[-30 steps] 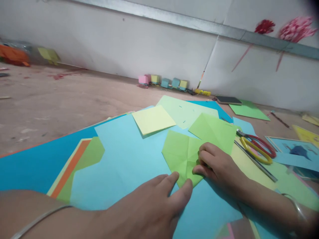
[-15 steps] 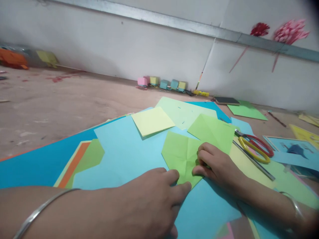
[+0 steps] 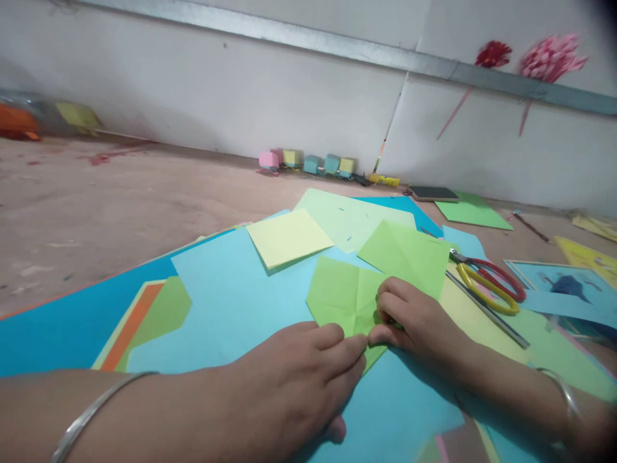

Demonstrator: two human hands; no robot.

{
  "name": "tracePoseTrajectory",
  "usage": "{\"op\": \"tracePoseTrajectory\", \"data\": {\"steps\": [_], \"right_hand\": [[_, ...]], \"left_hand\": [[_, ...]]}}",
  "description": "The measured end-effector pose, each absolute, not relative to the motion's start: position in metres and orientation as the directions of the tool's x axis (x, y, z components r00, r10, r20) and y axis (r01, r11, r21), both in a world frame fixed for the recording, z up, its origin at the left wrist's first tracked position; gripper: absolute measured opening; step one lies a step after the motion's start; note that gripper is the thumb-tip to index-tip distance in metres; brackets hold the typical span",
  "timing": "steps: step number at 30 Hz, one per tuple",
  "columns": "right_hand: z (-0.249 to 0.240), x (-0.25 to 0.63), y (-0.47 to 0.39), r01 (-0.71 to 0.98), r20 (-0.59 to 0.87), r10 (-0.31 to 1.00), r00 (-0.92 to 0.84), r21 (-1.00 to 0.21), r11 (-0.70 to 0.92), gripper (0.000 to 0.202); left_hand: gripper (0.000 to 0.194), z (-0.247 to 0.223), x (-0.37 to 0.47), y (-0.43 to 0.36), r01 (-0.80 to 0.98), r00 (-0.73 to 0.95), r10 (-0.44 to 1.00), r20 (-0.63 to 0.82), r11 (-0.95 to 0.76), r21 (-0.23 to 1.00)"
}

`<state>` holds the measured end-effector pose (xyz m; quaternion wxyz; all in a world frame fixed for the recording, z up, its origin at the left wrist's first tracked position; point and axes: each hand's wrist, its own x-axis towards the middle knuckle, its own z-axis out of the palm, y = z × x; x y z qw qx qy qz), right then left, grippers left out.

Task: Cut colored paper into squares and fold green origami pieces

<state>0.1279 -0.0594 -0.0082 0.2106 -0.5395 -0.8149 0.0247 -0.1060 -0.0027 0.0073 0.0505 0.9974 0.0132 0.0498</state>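
Observation:
A creased light-green paper piece (image 3: 337,289) with cut corners lies on a light-blue sheet (image 3: 231,302). My right hand (image 3: 414,321) has its fingers curled and its thumb against them, pinching the paper's right edge. My left hand (image 3: 308,373) rests on the paper's lower left part with fingers stretched and lying together. Its index fingertip meets my right thumb, while its left thumb stays apart, lower down over the blue sheet. Both hands hide the lower part of the green paper.
A pale-yellow folded square (image 3: 289,239) and another green sheet (image 3: 409,251) lie beyond. To the right are scissors (image 3: 489,283) with red and yellow handles and a grey rod (image 3: 491,312). Small paper blocks (image 3: 311,164) line the wall, near a dark flat object (image 3: 434,193).
My left fingers have closed together and moved inward, so the index fingertip now meets my right thumb. My right hand keeps its pinch. The view has shifted slightly.

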Motion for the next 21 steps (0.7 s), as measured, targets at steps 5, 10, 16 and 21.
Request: {"op": "tracePoseTrajectory", "data": {"steps": [5, 10, 16, 21], "right_hand": [[-0.01, 0.129, -0.059, 0.87, 0.302, 0.899, -0.318, -0.283, 0.403, 0.044], [-0.011, 0.128, -0.06, 0.894, 0.27, 0.93, -0.251, -0.303, 0.329, 0.043], [-0.01, 0.129, -0.061, 0.901, 0.324, 0.903, -0.283, -0.233, 0.366, 0.051], [-0.007, 0.149, -0.056, 0.908, 0.361, 0.863, -0.354, -0.09, 0.41, 0.065]], "left_hand": [[0.054, 0.002, -0.105, -0.002, -0.033, 0.999, -0.031, 0.041, -0.999, 0.044], [0.052, 0.008, -0.104, -0.004, -0.038, 0.998, -0.034, 0.054, -0.996, 0.085], [0.054, 0.006, -0.102, -0.001, -0.071, 0.997, -0.069, 0.046, -0.996, 0.052], [0.052, 0.004, -0.103, 0.0, -0.083, 0.994, -0.081, 0.076, -0.996, 0.035]]}}
